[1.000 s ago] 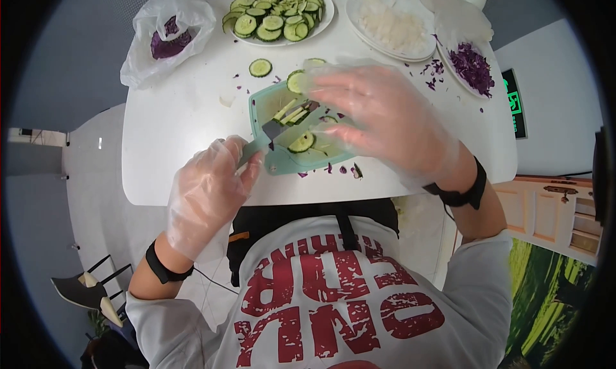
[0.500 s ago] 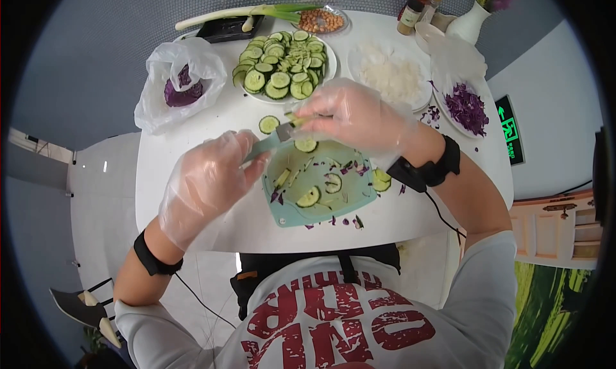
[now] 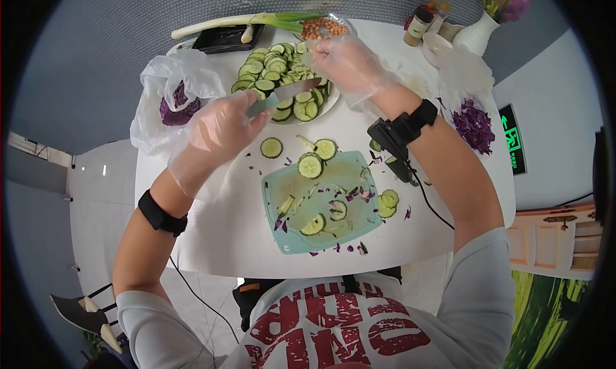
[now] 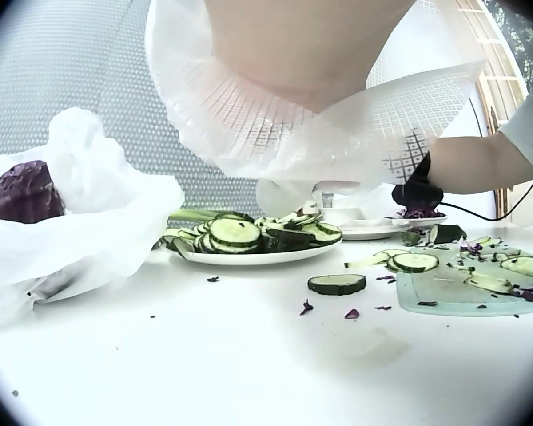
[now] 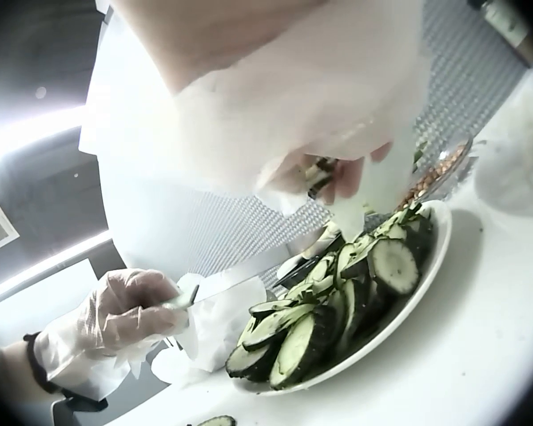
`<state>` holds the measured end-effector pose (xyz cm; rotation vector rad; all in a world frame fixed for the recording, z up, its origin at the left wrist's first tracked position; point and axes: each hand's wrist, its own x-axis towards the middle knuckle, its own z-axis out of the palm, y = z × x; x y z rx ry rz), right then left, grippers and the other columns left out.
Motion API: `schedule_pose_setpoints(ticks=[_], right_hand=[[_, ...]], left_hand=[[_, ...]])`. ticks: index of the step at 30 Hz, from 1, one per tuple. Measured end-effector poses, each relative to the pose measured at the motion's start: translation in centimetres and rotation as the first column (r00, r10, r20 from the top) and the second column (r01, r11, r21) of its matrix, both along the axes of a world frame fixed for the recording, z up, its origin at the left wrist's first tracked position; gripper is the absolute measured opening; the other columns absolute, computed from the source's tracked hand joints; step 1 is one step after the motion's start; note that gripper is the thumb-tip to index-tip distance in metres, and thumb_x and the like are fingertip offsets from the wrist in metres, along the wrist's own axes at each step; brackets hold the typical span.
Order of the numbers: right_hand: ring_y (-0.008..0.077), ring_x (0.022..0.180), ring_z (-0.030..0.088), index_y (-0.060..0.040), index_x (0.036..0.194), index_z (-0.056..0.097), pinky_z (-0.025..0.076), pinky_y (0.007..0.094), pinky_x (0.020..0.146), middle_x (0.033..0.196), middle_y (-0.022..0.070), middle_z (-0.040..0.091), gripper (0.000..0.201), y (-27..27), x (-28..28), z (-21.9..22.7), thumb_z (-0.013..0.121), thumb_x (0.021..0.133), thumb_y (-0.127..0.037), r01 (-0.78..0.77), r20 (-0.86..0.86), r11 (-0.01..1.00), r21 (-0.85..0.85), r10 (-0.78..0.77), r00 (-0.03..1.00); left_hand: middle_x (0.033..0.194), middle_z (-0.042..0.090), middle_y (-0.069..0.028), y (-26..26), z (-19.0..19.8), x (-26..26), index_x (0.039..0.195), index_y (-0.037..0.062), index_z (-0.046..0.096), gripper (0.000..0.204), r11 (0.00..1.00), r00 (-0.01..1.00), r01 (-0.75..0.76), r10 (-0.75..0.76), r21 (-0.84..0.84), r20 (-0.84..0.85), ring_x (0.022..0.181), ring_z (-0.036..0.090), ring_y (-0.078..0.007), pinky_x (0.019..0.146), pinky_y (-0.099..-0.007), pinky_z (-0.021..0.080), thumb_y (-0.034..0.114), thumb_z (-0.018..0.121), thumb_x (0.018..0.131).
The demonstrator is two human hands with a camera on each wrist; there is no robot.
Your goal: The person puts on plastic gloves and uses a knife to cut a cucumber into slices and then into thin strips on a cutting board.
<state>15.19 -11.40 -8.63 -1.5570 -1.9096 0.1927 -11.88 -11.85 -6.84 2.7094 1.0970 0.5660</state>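
Observation:
In the head view my left hand, in a clear plastic glove, grips the pale teal handle of a knife. Its blade points right, over the plate heaped with cucumber slices. My gloved right hand is above the back right of that plate, its fingers pinching cut cucumber pieces. Nearer my body lies a light teal cutting board, with a few cucumber slices, thin strips and purple cabbage bits on it.
Purple cabbage sits in a white plastic bag on the left. Behind the plate are a long green onion, a black tray and a dish of nuts. Shredded purple cabbage, a spice jar and a white vase stand right.
Both hands have moved forward from the cutting board to the cucumber plate, the left with the knife, the right with cucumber pieces. The head view has shifted, showing more of the table's back.

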Motion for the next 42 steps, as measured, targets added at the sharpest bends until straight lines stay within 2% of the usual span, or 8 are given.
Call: schedule_pose_setpoints(ticks=[2,4,10,14,17,19,26,42], right_hand=[[0.0357,0.077,0.066,-0.0027,0.089,0.071,0.053,0.0435,0.074,0.079,0.0164,0.069,0.030,0.6,0.2,-0.6,0.064,0.086,-0.032,-0.015,-0.018,0.995,0.100,0.017,1.000],[0.0365,0.084,0.067,-0.0027,0.095,0.071,0.053,0.0464,0.077,0.089,0.0165,0.070,0.034,0.5,0.5,-0.6,0.066,0.085,-0.035,-0.100,0.180,0.943,0.318,0.044,0.983],[0.0360,0.097,0.066,-0.0008,0.108,0.068,0.053,0.0469,0.082,0.114,0.0173,0.068,0.045,-3.7,-0.4,1.1,0.069,0.081,-0.037,-0.101,0.263,0.908,0.406,-0.010,0.965],[0.0374,0.096,0.067,0.0020,0.110,0.067,0.054,0.0463,0.083,0.110,0.0192,0.069,0.046,-8.3,-0.7,1.2,0.069,0.082,-0.034,-0.189,0.315,0.853,0.486,0.030,0.949],[0.0372,0.099,0.066,0.0039,0.113,0.066,0.054,0.0453,0.087,0.111,0.0200,0.068,0.046,-13.4,-1.8,1.9,0.068,0.083,-0.031,-0.222,0.295,0.930,0.293,0.133,0.946],[0.0358,0.112,0.060,-0.0014,0.126,0.063,0.048,0.0460,0.097,0.123,0.0169,0.063,0.049,-16.4,-2.7,2.1,0.072,0.084,-0.025,-0.230,0.250,0.972,-0.045,0.234,0.939],[0.0251,0.106,0.060,-0.0091,0.121,0.067,0.045,0.0423,0.093,0.115,0.0078,0.065,0.042,-23.7,-6.7,1.0,0.070,0.083,-0.026,-0.211,0.405,0.902,-0.376,0.365,0.839],[0.0219,0.099,0.056,-0.0102,0.128,0.062,0.040,0.0391,0.089,0.100,0.0053,0.062,0.042,-27.5,-9.0,-1.7,0.062,0.091,-0.029,-0.209,0.426,0.933,-0.292,0.323,0.845]], left_hand=[[0.076,0.069,-0.0154,0.2,-0.5,-0.3,0.099,0.0060,0.069,0.024,0.999,0.997,-0.031,0.030,0.009,0.068,0.070,0.068,-0.0342,0.060,-0.0423,0.053,0.027,0.072,0.089],[0.075,0.068,-0.0163,-0.1,-0.7,-0.8,0.099,0.0055,0.068,0.023,0.999,0.995,-0.031,0.031,-0.007,0.091,0.070,0.067,-0.0346,0.061,-0.0425,0.053,0.026,0.072,0.090],[0.070,0.064,-0.0199,-4.2,1.1,-3.5,0.094,0.0026,0.064,0.018,0.991,0.996,-0.090,0.089,-0.101,-0.016,0.066,0.064,-0.0387,0.058,-0.0448,0.051,0.021,0.064,0.096],[0.066,0.059,-0.0236,-9.0,1.6,-5.7,0.090,0.0002,0.059,0.018,0.966,0.987,-0.132,0.107,-0.221,-0.122,0.064,0.062,-0.0426,0.056,-0.0482,0.048,0.016,0.058,0.099],[0.064,0.057,-0.0249,-12.2,1.3,-7.2,0.091,-0.0006,0.057,0.017,0.924,0.986,-0.132,0.085,-0.359,-0.145,0.062,0.061,-0.0438,0.055,-0.0495,0.047,0.014,0.056,0.099],[0.063,0.057,-0.0242,-13.9,1.0,-7.9,0.092,-0.0004,0.056,0.016,0.916,0.988,-0.112,0.063,-0.384,-0.138,0.060,0.060,-0.0439,0.054,-0.0496,0.046,0.014,0.056,0.099],[0.065,0.056,-0.0224,-18.3,-1.5,-9.4,0.101,0.0006,0.060,0.012,0.872,0.988,-0.112,0.045,-0.477,-0.150,0.059,0.057,-0.0429,0.055,-0.0454,0.046,0.011,0.055,0.099],[0.062,0.059,-0.0216,-18.9,-4.0,-7.5,0.095,0.0031,0.057,0.013,0.899,0.987,-0.029,-0.043,-0.437,-0.156,0.059,0.061,-0.0426,0.055,-0.0494,0.048,0.015,0.054,0.099]])
